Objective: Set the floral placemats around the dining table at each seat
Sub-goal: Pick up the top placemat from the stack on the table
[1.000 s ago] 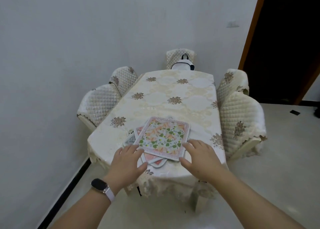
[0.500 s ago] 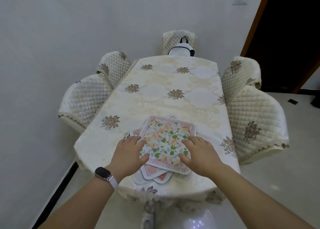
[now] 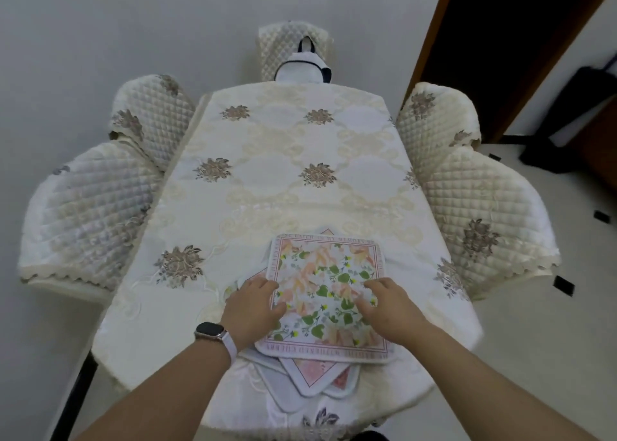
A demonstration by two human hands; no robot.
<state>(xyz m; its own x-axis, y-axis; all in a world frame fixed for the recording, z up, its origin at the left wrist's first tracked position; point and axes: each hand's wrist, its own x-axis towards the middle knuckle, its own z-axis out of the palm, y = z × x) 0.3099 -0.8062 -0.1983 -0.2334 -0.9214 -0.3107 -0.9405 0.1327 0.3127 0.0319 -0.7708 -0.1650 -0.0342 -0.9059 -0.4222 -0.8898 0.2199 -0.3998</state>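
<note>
A stack of floral placemats (image 3: pixel 329 273) lies at the near end of the dining table (image 3: pixel 283 180), the top one showing peach flowers and green leaves inside a pink border. Corners of lower mats (image 3: pixel 310 379) stick out below it, askew. My left hand (image 3: pixel 255 307), a watch on its wrist, rests flat on the top mat's left edge. On the mat's right side my right hand (image 3: pixel 389 303) lies with fingers spread. Neither hand has lifted a mat.
The table wears a cream cloth with brown flower motifs. Quilted cream chairs stand around it: two on the left (image 3: pixel 90 207), two on the right (image 3: pixel 477 200), one at the far end (image 3: pixel 290 48) with a white bag (image 3: pixel 305 70) on it. A dark doorway (image 3: pixel 500 39) is at right.
I have come closer and now look more steeply down at the table. Both hands have slid from the stack's near edge onto the top placemat.
</note>
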